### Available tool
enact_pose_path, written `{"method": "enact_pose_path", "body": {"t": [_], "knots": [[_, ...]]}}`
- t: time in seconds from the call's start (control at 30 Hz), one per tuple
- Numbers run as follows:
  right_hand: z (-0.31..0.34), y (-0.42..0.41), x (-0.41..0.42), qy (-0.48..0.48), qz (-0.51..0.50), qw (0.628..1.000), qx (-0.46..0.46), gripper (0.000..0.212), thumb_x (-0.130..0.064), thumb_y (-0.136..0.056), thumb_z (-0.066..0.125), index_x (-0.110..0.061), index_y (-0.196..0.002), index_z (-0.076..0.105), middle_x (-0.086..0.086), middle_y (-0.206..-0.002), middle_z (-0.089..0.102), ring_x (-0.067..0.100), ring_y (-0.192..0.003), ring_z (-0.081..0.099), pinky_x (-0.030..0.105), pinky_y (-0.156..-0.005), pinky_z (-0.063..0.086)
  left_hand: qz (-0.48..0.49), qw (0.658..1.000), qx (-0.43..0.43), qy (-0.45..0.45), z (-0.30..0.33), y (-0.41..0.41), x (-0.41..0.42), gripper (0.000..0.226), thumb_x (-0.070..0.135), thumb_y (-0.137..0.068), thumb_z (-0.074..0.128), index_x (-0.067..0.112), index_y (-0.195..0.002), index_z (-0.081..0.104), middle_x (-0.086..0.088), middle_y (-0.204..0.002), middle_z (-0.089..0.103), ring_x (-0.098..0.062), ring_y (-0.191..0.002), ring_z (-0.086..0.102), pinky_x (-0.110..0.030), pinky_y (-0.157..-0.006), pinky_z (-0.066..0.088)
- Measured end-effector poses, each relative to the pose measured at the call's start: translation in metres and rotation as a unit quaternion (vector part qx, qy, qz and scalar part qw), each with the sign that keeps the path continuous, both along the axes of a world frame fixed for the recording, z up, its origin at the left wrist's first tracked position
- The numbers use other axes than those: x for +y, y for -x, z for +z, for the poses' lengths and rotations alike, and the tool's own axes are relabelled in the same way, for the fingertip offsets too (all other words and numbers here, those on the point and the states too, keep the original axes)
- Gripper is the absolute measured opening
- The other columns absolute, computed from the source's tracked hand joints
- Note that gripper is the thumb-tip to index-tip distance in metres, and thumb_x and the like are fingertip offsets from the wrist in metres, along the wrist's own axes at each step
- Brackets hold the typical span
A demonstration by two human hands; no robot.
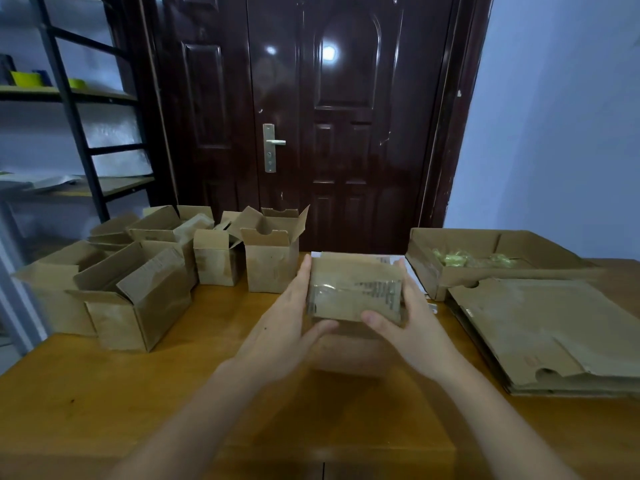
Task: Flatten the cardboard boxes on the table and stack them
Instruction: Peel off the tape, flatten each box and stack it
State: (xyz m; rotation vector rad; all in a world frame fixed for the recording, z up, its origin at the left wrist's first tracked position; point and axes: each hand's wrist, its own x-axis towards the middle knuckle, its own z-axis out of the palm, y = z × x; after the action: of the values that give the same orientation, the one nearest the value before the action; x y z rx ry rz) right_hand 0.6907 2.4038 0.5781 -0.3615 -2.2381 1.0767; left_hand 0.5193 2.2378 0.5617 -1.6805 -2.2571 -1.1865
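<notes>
I hold a small taped cardboard box [355,289] above the middle of the wooden table [138,393]. My left hand [287,317] grips its left side, thumb under the near edge. My right hand [405,317] grips its right side, thumb on the front face. To the left stand several open cardboard boxes [138,299] with their flaps up. On the right lies a stack of flattened boxes [540,334].
A wide shallow cardboard tray [460,275] with yellowish items inside sits at the back right, behind the flat stack. A dark double door [311,116] is beyond the table. A metal shelf rack [69,116] stands at the far left.
</notes>
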Motion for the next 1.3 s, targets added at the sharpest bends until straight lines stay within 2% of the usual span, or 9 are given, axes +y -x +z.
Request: {"method": "enact_pose_path", "body": {"t": [0.07,0.2,0.37,0.47,0.67,0.9,1.0,1.17,1.3], "knots": [[0.001,0.002,0.001,-0.006,-0.005,1.0,-0.002,0.064,-0.07,-0.083,0.06,-0.04,-0.138,0.048,-0.022,-0.129,0.058,0.005,-0.126,0.053,0.033,-0.099,0.053,0.007,1.0,0.028,0.009,0.001,0.0,0.0,0.101,0.081,-0.083,0.042,0.053,-0.154,-0.024,0.033,-0.161,0.003,0.006,-0.14,0.023,-0.034,-0.115,0.035],[-0.007,0.004,0.004,0.038,-0.036,0.998,-0.031,0.059,-0.08,-0.079,0.046,-0.047,-0.128,0.056,-0.026,-0.118,0.062,-0.001,-0.118,0.054,0.027,-0.094,0.05,-0.004,0.998,0.045,0.046,-0.011,0.003,0.006,0.093,0.086,-0.086,0.03,0.042,-0.161,-0.002,0.031,-0.164,-0.015,-0.008,-0.151,0.019,-0.041,-0.12,0.034],[-0.035,0.004,0.009,0.131,-0.028,0.985,-0.113,0.049,-0.078,-0.084,0.047,-0.047,-0.121,0.059,-0.021,-0.12,0.064,-0.009,-0.103,0.06,0.015,-0.083,0.048,-0.023,0.997,0.013,0.067,-0.038,0.004,0.011,0.083,0.08,-0.088,0.037,0.045,-0.157,0.006,0.036,-0.158,-0.01,-0.004,-0.142,0.029,-0.019,-0.104,0.035],[-0.043,0.003,0.011,0.158,-0.018,0.978,-0.133,0.061,-0.08,-0.081,0.047,-0.042,-0.127,0.059,-0.02,-0.12,0.066,-0.012,-0.098,0.061,0.009,-0.077,0.045,-0.025,0.998,-0.008,0.064,-0.05,0.007,0.01,0.078,0.084,-0.086,0.037,0.052,-0.153,0.013,0.035,-0.156,-0.002,-0.002,-0.135,0.034,-0.007,-0.092,0.033],[-0.046,0.005,0.021,0.121,-0.068,0.983,-0.123,0.092,-0.084,-0.078,0.049,-0.035,-0.154,0.035,-0.021,-0.139,0.045,0.006,-0.129,0.043,0.031,-0.104,0.04,-0.034,0.997,-0.014,0.066,-0.054,0.016,-0.002,0.073,0.087,-0.089,0.038,0.059,-0.152,0.017,0.035,-0.15,0.011,0.001,-0.125,0.04,-0.013,-0.089,0.039],[-0.044,0.02,0.028,-0.01,-0.161,0.987,0.023,0.009,-0.032,-0.09,0.073,-0.033,-0.099,0.071,-0.008,-0.107,0.061,0.009,-0.103,0.059,0.012,-0.083,0.043,-0.019,0.995,0.08,0.052,-0.049,0.013,-0.012,0.048,0.035,-0.103,0.055,0.047,-0.147,0.041,0.019,-0.137,0.03,0.0,-0.123,0.04,-0.014,-0.092,0.046],[-0.042,0.028,0.024,-0.018,-0.155,0.987,0.025,0.012,-0.022,-0.094,0.069,-0.033,-0.095,0.075,-0.009,-0.104,0.063,0.01,-0.102,0.061,0.008,-0.08,0.04,-0.001,0.992,0.123,0.038,-0.047,0.009,-0.013,0.046,0.039,-0.099,0.061,0.038,-0.143,0.051,0.015,-0.138,0.035,-0.003,-0.125,0.041,-0.021,-0.099,0.045],[-0.034,0.025,0.015,-0.059,-0.056,0.991,-0.105,0.043,-0.04,-0.102,0.052,-0.027,-0.142,0.057,-0.012,-0.155,0.042,0.006,-0.144,0.033,0.03,-0.12,0.025,-0.021,0.988,0.152,0.033,-0.042,0.004,-0.007,0.047,0.044,-0.096,0.053,0.027,-0.141,0.054,0.019,-0.157,0.038,0.005,-0.151,0.015,-0.015,-0.121,0.008],[-0.029,0.011,0.003,-0.135,-0.036,0.986,-0.095,0.052,-0.052,-0.091,0.059,-0.034,-0.14,0.058,-0.025,-0.153,0.034,-0.008,-0.142,0.023,0.02,-0.116,0.018,0.003,0.986,0.163,0.024,-0.043,0.0,0.003,0.045,0.042,-0.099,0.055,0.024,-0.14,0.055,0.01,-0.152,0.05,-0.003,-0.146,0.032,-0.024,-0.126,0.014]]}}
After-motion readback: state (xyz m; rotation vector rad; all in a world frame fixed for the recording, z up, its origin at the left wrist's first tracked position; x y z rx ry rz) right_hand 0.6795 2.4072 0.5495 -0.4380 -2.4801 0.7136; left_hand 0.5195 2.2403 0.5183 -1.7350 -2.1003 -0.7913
